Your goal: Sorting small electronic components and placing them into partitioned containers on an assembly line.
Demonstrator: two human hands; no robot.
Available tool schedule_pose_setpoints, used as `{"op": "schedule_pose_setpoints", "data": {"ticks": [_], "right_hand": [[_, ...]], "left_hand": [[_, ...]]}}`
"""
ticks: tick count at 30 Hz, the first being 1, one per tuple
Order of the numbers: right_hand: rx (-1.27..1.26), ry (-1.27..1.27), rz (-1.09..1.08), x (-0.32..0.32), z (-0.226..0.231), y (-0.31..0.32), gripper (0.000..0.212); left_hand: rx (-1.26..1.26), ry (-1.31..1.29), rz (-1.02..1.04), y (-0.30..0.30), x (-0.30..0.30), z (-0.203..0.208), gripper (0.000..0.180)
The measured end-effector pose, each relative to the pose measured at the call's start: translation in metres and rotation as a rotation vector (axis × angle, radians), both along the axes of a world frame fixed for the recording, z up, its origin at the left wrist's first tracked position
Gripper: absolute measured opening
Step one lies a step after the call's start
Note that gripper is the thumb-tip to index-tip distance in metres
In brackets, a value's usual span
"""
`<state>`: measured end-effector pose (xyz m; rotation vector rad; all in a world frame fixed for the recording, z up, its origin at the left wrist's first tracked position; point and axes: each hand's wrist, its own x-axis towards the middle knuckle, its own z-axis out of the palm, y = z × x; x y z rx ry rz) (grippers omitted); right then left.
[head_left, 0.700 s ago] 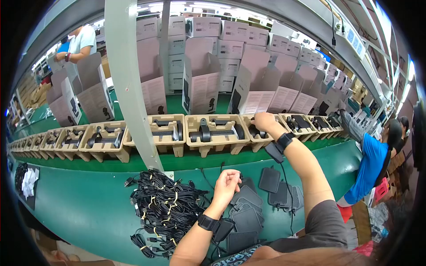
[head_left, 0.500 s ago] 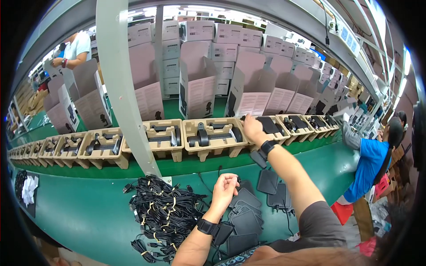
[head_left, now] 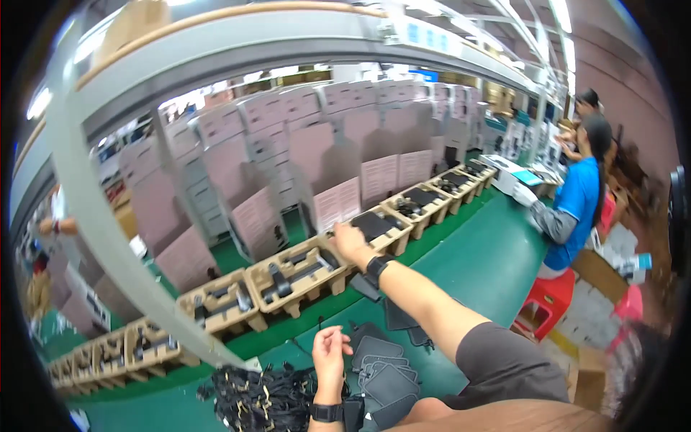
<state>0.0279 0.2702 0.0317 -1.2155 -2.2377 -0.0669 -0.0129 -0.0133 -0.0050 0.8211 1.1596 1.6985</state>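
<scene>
My right hand (head_left: 350, 242) reaches over the left end of a brown moulded pulp tray (head_left: 400, 242) holding a flat black pad (head_left: 374, 225). Its fingers are bent down at the tray's end; their tips and anything in them are hidden. My left hand (head_left: 330, 353) is raised above the green table, fingers loosely curled and apart, with nothing visible in it. Beside it lie flat dark grey pads (head_left: 385, 381) in an overlapping pile and a heap of bundled black cables (head_left: 263, 399). Left of my right hand, another pulp tray (head_left: 291, 308) holds black parts.
Several more trays (head_left: 237, 322) form a row along the table. Behind them stand open grey boxes (head_left: 335, 205). A metal post (head_left: 108, 216) rises at left. At right, a person in a blue shirt (head_left: 579, 209) works near a red stool (head_left: 551, 295).
The view has swung to the right and tilted. My right hand remains at the tray's left end. My left hand's fingers have loosened from a tighter curl.
</scene>
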Motion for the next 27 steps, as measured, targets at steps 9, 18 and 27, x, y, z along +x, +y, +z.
{"op": "schedule_pose_setpoints", "data": {"ticks": [9,18,27], "right_hand": [[-0.241,-0.209,-0.047,-0.003,0.019,0.012,0.021],[-0.057,-0.014,0.147,-0.006,0.002,-0.005,0.018],[-0.047,0.124,0.362,0.07,0.033,-0.016,0.027]], "left_hand": [[-0.052,-0.026,-0.016,-0.003,-0.002,0.005,0.016],[-0.072,0.015,0.008,-0.017,-0.013,0.0,0.015],[-0.05,0.065,-0.024,-0.013,-0.02,-0.006,0.016]]}}
